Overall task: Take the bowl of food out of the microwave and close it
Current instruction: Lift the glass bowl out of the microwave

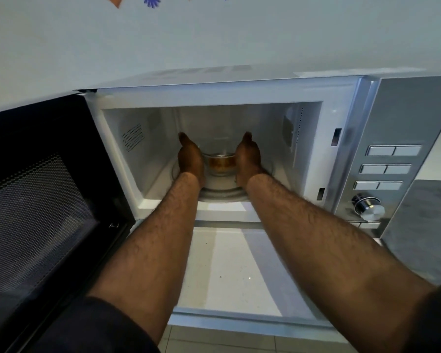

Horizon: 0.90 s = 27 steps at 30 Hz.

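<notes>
A white microwave [214,94] stands open, its dark door [43,189] swung out to the left. Inside, on the glass turntable [222,191], sits a clear glass bowl [220,163] with brownish food in it. Both my arms reach into the cavity. My left hand [190,159] presses flat against the bowl's left side and my right hand [248,157] against its right side, fingers pointing toward the back wall. The bowl rests on the turntable between my palms. My fingertips and the bowl's sides are partly hidden.
The control panel [385,169] with buttons and a metal knob [369,208] is on the right of the cavity. A white counter [227,263] lies below the microwave, with tiled floor at the bottom edge. A grey surface [423,225] stands at the far right.
</notes>
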Each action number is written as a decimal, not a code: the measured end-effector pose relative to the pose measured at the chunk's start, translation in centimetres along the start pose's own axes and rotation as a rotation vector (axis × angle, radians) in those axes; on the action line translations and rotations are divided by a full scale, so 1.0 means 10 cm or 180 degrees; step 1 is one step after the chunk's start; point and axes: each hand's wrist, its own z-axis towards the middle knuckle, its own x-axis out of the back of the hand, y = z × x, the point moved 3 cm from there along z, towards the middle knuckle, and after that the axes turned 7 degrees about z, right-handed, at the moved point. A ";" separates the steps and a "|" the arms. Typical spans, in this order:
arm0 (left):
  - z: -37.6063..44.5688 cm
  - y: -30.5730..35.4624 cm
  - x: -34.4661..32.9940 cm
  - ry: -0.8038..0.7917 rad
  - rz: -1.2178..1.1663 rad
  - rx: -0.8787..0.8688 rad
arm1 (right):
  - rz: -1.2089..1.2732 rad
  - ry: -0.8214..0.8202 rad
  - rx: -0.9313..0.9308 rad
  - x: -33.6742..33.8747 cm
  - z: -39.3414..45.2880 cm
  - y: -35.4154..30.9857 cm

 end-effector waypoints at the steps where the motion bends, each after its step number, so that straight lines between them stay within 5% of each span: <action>1: -0.02 0.01 -0.01 -0.0002 0.0025 -0.0049 | 0.0015 -0.0011 -0.0013 -0.03 -0.01 0.00; 27: -0.78 0.36 -0.16 0.0148 -0.0092 -0.0045 | 0.0306 0.0000 0.0128 0.12 -0.54 -0.36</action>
